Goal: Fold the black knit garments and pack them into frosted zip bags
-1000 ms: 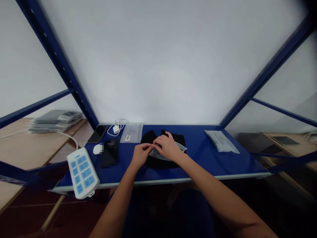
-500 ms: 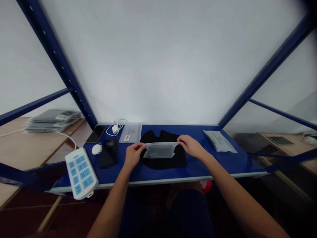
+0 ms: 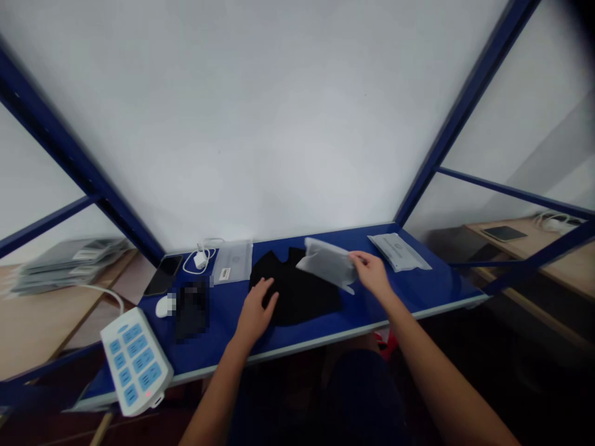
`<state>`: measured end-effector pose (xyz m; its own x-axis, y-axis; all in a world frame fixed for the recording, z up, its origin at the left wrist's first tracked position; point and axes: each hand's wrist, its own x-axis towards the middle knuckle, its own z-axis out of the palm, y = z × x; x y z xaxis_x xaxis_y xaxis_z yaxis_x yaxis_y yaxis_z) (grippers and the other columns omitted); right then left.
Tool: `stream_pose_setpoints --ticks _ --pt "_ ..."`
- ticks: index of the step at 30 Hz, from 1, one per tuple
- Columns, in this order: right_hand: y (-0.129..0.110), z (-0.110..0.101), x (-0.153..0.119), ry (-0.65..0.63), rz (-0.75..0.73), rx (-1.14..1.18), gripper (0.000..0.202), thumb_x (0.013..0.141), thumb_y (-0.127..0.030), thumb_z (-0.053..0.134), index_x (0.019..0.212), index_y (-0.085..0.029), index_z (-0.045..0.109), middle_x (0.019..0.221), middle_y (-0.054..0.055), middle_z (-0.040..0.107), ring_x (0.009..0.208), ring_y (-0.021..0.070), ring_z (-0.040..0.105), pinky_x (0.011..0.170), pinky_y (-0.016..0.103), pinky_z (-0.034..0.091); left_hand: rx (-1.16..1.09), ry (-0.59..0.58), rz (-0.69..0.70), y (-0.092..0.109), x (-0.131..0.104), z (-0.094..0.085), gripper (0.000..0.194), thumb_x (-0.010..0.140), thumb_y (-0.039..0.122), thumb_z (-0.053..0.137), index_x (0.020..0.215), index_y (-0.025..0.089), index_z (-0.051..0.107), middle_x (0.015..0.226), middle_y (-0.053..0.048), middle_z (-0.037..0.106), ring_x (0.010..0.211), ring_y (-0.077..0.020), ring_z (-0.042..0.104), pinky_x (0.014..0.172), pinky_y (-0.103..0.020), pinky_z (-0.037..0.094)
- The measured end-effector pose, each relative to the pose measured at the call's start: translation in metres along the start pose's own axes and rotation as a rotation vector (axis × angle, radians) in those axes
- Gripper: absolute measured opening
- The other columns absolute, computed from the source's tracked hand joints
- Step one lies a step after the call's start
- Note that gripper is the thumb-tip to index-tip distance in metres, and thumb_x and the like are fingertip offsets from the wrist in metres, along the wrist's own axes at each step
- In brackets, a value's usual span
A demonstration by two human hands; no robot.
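Observation:
A translucent plastic bag (image 3: 326, 262) hangs tilted from my right hand (image 3: 370, 272), its corner pinched between thumb and fingers. Below the bag, a black piece of fabric (image 3: 297, 300) with a notched upper edge lies spread on the blue table (image 3: 223, 331). My left hand (image 3: 257, 310) rests at the fabric's left side, fingers apart and holding nothing. The bag covers part of the fabric's upper right.
A flat clear bag with a label (image 3: 236, 259), a charger (image 3: 201, 259), a phone (image 3: 162, 275), a white mouse (image 3: 165, 306) and a power strip (image 3: 136, 362) are on the left. A packed grey bag (image 3: 400, 253) lies right. Stacked bags (image 3: 60, 266) sit beyond the frame.
My left hand has let go of the plastic bag and moved down onto the fabric's left side. My right hand has carried the bag rightward, and it now slants. The view has tilted.

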<state>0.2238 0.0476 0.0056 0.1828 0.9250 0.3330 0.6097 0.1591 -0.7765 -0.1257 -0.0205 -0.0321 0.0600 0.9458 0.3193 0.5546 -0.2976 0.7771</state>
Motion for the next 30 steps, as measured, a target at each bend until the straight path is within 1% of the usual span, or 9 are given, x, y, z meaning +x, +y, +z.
stream_pose_setpoints --ticks 2,5,9,13,17,20,25,28,30 --pt "0.037 -0.026 0.008 0.092 0.109 -0.099 0.046 0.087 -0.044 0.047 0.106 -0.011 0.073 0.097 0.014 0.075 0.084 0.0256 0.067 0.078 0.035 0.051 0.185 -0.146 0.051 -0.003 -0.016 0.006 0.034 0.091 0.033 0.057 0.125 0.029 0.063 0.139 -0.006 0.058 0.140 -0.0282 0.040 0.117 -0.058 0.020" --pt "0.078 -0.059 0.012 0.149 0.227 -0.321 0.041 0.086 -0.037 0.047 0.107 -0.013 0.074 0.101 0.017 0.074 0.094 0.0286 0.067 0.085 0.037 0.049 0.309 -0.224 0.069 -0.004 -0.033 0.013 0.031 0.093 0.032 0.054 0.121 0.031 0.066 0.143 -0.005 0.055 0.141 -0.0277 0.038 0.117 -0.059 0.019" --pt "0.088 -0.079 0.004 0.182 0.279 -0.514 0.039 0.084 -0.036 0.050 0.107 -0.016 0.074 0.106 0.020 0.071 0.104 0.0372 0.062 0.089 0.049 0.045 0.359 -0.238 0.072 -0.001 -0.042 0.014 0.032 0.093 0.032 0.053 0.123 0.032 0.065 0.144 -0.003 0.053 0.140 -0.0273 0.039 0.116 -0.057 0.025" --pt "0.072 -0.068 -0.007 0.299 0.193 -0.685 0.049 0.089 -0.043 0.045 0.134 -0.027 0.057 0.141 0.013 0.050 0.128 0.0385 0.046 0.103 0.058 0.034 0.381 -0.231 0.098 0.002 -0.047 0.013 0.035 0.094 0.033 0.052 0.128 0.033 0.062 0.146 -0.003 0.051 0.141 -0.0273 0.038 0.116 -0.057 0.026" --pt "0.069 -0.043 -0.004 0.104 0.215 -0.730 0.076 0.082 -0.072 0.044 0.148 -0.035 0.037 0.160 0.010 0.020 0.140 0.0486 0.022 0.107 0.071 0.014 0.425 -0.219 0.116 0.003 -0.048 0.014 0.035 0.096 0.033 0.049 0.129 0.034 0.060 0.147 0.000 0.050 0.142 -0.0254 0.037 0.116 -0.056 0.028" --pt "0.086 -0.035 0.013 -0.010 0.339 -0.683 0.082 0.080 -0.079 0.037 0.150 -0.037 0.031 0.159 0.011 0.020 0.139 0.0507 0.022 0.105 0.074 0.013 0.442 -0.232 0.115 0.005 -0.048 0.013 0.034 0.096 0.034 0.048 0.128 0.034 0.060 0.147 0.001 0.049 0.142 -0.0243 0.036 0.116 -0.055 0.028" --pt "0.115 -0.041 0.063 -0.055 0.366 -0.626 0.085 0.081 -0.081 0.034 0.151 -0.035 0.030 0.158 0.012 0.025 0.139 0.0480 0.024 0.106 0.074 0.011 0.431 -0.261 0.090 0.008 -0.042 0.015 0.034 0.096 0.032 0.049 0.128 0.034 0.060 0.148 0.001 0.049 0.143 -0.0240 0.036 0.117 -0.055 0.027" --pt "0.108 -0.042 0.081 -0.037 0.355 -0.623 0.086 0.080 -0.080 0.038 0.151 -0.030 0.032 0.159 0.014 0.022 0.141 0.0499 0.018 0.106 0.075 0.008 0.421 -0.267 0.072 0.010 -0.041 0.019 0.034 0.095 0.032 0.051 0.128 0.033 0.060 0.147 0.000 0.049 0.142 -0.0250 0.036 0.117 -0.056 0.026" --pt "0.093 -0.036 0.080 0.072 0.241 -0.637 0.083 0.083 -0.074 0.043 0.150 -0.024 0.035 0.160 0.015 0.019 0.144 0.0496 0.011 0.107 0.075 0.006 0.405 -0.268 0.072 0.012 -0.044 0.021 0.035 0.095 0.031 0.051 0.129 0.033 0.060 0.148 0.000 0.049 0.143 -0.0253 0.035 0.117 -0.057 0.026"
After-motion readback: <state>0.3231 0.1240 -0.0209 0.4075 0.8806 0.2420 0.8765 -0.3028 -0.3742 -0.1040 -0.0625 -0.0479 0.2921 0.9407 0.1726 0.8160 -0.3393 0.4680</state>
